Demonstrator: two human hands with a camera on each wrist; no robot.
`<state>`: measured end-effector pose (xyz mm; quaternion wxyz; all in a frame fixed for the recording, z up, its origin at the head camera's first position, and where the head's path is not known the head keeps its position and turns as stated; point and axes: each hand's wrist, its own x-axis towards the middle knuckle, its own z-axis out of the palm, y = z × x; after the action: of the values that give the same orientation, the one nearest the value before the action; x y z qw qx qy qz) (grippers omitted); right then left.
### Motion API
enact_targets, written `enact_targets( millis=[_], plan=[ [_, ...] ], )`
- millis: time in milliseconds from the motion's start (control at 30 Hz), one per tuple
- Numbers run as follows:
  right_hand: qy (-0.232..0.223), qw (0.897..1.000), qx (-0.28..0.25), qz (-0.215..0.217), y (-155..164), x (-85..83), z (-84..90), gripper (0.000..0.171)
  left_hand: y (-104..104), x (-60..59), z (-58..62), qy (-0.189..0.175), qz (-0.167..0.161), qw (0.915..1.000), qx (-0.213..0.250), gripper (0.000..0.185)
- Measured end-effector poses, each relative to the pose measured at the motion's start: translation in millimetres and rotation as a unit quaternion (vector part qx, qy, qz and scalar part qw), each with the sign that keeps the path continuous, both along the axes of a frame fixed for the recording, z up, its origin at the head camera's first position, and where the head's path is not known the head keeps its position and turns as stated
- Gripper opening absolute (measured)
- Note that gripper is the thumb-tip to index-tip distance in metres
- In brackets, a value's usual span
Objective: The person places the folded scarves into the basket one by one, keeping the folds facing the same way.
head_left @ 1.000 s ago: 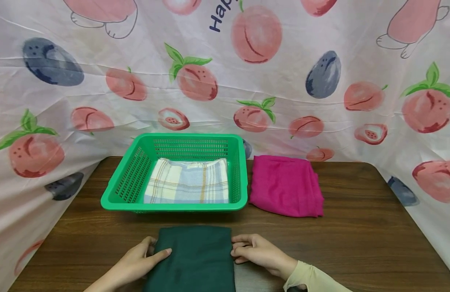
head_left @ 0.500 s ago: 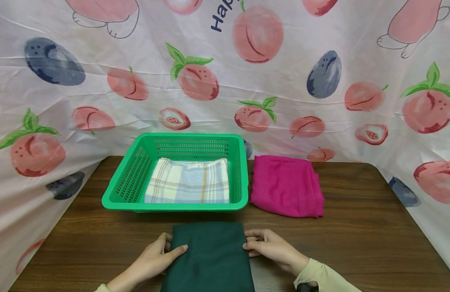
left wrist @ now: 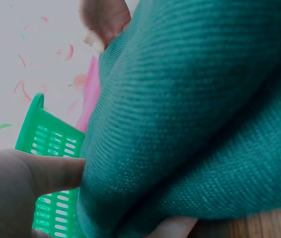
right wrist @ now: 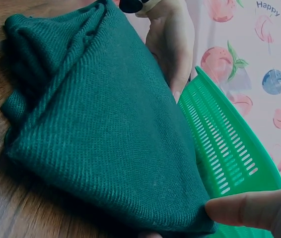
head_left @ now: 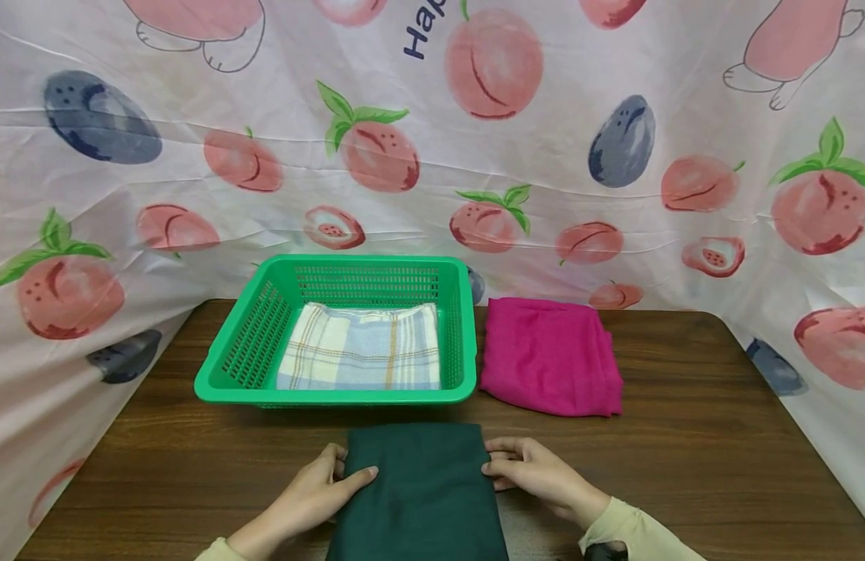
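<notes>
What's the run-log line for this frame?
left hand: grips dark green folded cloth | right hand: grips its other edge | plaid cloth: in green basket | magenta cloth: right of basket

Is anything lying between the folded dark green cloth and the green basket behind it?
Nothing visible: only bare table separates the dark green cloth, gripped by both hands, from the green basket, which already holds a plaid cloth.

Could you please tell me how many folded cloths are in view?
3: a plaid cloth in the green basket, a pink cloth right of the basket, and a dark green cloth held between both hands. More may lie hidden under the plaid one.
</notes>
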<state>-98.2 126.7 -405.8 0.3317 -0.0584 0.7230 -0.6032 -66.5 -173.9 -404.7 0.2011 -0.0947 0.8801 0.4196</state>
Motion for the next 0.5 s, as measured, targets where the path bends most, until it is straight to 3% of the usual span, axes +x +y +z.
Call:
enact_targets(
  millis=[367, 500],
  plan=[
    [-0.014, 1.0, -0.006, 0.007, 12.3, 2.6, -2.4, 0.055, 0.0, 5.1, -0.6, -0.025, 0.023, 0.9986, 0.041, 0.062],
    [-0.031, 0.999, -0.013, 0.012, 12.5, 3.4, -2.1, 0.057, -5.4, 8.0, -1.2, -0.038, 0.009, 0.997, 0.067, 0.061]
  ],
)
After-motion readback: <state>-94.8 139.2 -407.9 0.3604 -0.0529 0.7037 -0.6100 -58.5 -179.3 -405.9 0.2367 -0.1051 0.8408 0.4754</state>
